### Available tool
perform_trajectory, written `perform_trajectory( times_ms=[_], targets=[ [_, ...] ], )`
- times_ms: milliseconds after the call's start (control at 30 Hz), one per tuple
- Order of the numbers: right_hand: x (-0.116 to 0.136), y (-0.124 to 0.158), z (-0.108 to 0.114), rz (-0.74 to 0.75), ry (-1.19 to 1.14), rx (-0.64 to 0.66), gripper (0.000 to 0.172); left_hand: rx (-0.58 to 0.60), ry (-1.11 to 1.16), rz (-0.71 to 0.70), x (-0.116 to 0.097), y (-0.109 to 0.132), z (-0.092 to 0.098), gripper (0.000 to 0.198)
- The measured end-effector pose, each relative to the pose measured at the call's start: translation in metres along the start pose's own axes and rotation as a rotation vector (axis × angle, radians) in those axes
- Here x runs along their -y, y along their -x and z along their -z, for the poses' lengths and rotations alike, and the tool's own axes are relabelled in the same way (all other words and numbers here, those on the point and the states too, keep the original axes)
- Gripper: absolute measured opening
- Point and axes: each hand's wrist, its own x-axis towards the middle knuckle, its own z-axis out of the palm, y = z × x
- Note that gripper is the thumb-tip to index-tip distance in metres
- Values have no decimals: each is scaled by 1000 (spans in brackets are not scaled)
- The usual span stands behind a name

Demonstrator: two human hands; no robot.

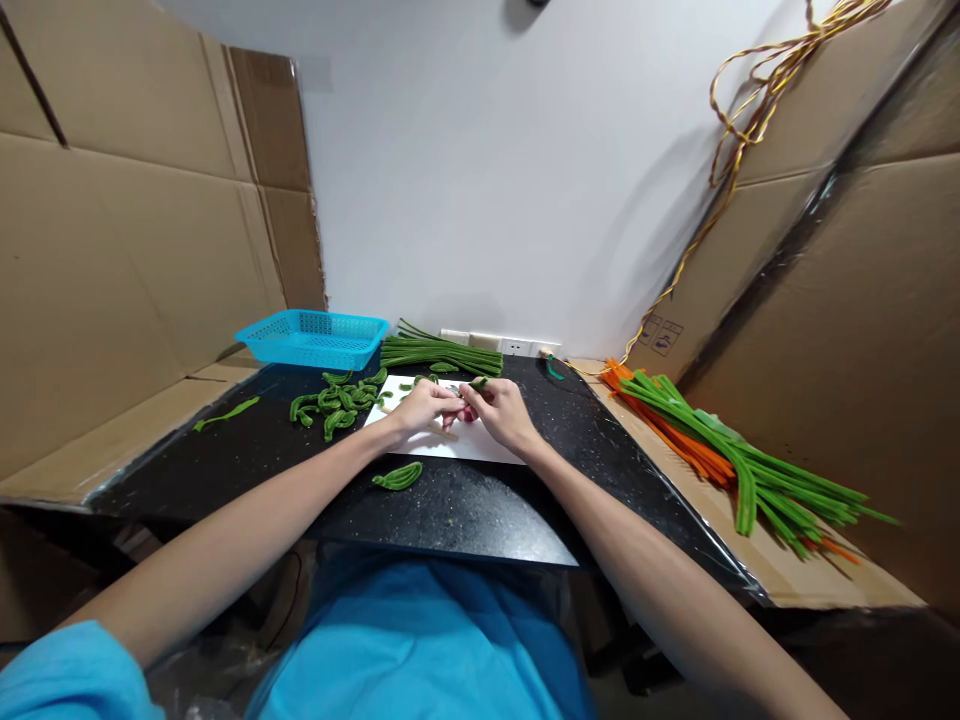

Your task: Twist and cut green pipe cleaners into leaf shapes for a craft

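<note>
Over a white sheet (487,444), my left hand (421,406) and my right hand (504,412) meet with fingertips pinched together. A short green fuzzy pipe cleaner piece (478,383) shows at my right fingers. What my left fingertips pinch is too small and covered to make out. Something dark red (469,413) shows between and below the hands; its kind is unclear. A thin tan stick (442,432) lies on the sheet below my left hand. A leaf-shaped bundle of bent green pipe cleaners (398,477) rests on the black tabletop in front of the sheet.
Bent green pipe cleaner pieces (337,398) lie heaped left of the sheet. Behind are straight green pipe cleaners (439,353) and a blue basket (311,355). Bright green stems (787,485) and orange ones (675,435) lie right. Cardboard walls (135,220) flank the black table (480,510).
</note>
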Motion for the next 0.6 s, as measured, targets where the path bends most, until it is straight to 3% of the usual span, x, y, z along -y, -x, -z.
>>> perform_trajectory(
  times_ms=[133, 367, 533, 600],
  targets=[
    [-5, 0, 1, -107, -163, 97, 69, -10, -17, -10, 1, 1, -2, 40],
    [-4, 2, 2, 36, 74, 94, 59, -14, -209, -97, 5, 2, 3, 39],
    [-6, 1, 11, -73, -189, 145, 35, -3, -311, -153, 6, 6, 2, 38],
    [-5, 1, 14, -109, -298, 147, 41, -7, -346, -170, 4, 8, 1, 39]
  ],
)
